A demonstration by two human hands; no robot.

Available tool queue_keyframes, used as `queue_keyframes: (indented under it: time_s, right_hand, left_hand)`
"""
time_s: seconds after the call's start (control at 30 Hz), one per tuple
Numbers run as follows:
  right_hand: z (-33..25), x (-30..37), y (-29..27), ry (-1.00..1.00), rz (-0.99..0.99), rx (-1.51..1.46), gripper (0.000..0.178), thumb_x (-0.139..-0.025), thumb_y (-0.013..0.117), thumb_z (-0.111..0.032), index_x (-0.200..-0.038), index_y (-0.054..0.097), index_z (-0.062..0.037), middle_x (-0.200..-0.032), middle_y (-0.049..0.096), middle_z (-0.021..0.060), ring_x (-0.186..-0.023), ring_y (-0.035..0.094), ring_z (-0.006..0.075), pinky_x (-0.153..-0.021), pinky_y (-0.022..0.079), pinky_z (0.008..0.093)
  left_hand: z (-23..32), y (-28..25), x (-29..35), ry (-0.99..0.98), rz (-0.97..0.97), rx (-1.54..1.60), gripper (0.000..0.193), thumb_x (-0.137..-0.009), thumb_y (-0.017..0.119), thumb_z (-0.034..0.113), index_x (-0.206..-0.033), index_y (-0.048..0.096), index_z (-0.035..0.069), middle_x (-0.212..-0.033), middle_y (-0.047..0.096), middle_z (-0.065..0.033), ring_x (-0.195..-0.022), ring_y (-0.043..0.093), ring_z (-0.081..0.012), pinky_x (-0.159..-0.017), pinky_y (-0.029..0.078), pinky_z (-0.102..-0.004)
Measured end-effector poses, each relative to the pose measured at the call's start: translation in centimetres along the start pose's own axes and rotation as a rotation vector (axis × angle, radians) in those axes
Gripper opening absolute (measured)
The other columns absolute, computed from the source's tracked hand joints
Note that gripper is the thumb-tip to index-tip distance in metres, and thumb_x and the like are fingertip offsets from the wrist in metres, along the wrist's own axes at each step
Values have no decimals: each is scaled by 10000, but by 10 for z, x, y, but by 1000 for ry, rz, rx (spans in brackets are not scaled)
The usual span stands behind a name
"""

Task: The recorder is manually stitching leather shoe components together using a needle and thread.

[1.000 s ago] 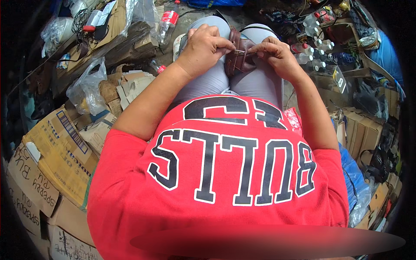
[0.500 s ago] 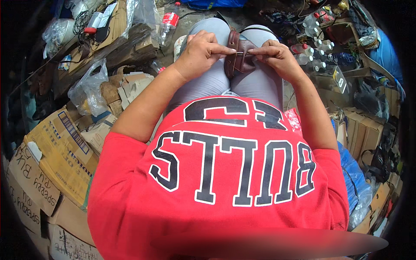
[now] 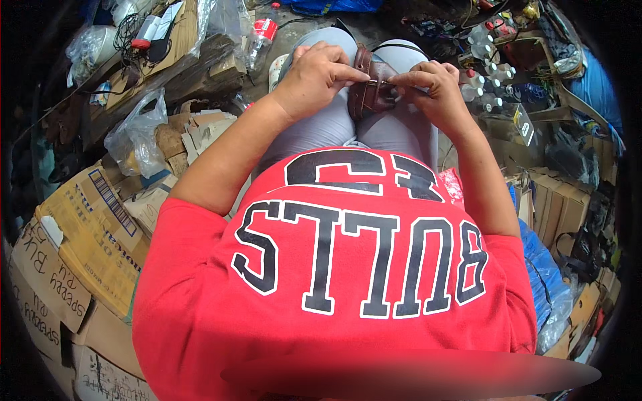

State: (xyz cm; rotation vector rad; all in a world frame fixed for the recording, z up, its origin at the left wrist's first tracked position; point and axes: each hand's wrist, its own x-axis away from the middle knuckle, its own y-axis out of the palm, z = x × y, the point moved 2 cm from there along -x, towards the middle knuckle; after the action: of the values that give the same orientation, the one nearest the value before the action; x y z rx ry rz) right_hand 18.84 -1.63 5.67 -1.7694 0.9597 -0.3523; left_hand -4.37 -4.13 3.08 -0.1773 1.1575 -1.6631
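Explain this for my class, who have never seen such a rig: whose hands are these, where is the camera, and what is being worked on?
There is no robot here, just a person using bare hands. A wide fisheye camera on the person's head looks down, so straight edges bend near the rim and the red shirt fills the lower middle. The lap, in grey trousers, serves as the work surface. A brown leather item, apparently a shoe, rests there. The left hand and right hand bring their fingertips to it; any thin thing pinched there is too small to tell. Around lie cardboard boxes and plastic bottles.
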Motion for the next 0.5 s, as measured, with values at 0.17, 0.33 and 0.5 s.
queue_keyframes:
  time_s: [0.17,0.33,0.5]
  right_hand:
    - [17,-10,-5,146,6,-328,148,-737,719,-118,-884,728,-134,-858,646,24,-804,589,201,-708,450,312]
    - [11,-21,0,11,-23,-174,116,-732,731,-155,-834,712,-104,-882,650,61,-846,602,254,-766,451,360]
    - [10,-18,0,-80,-28,-58,64,-748,688,-129,-801,655,-112,-857,614,41,-894,577,256,-837,394,387]
  left_hand:
    - [-1,-1,1,-24,-1,7,259,-768,668,78,-952,736,247,-792,564,21,-824,536,-172,-793,350,-343]
    - [-3,1,1,-41,-13,40,297,-755,662,54,-966,733,250,-780,560,19,-822,538,-175,-786,350,-341]
    - [-1,0,-1,-40,-20,11,302,-746,665,49,-959,734,252,-776,560,18,-821,537,-175,-785,350,-343]
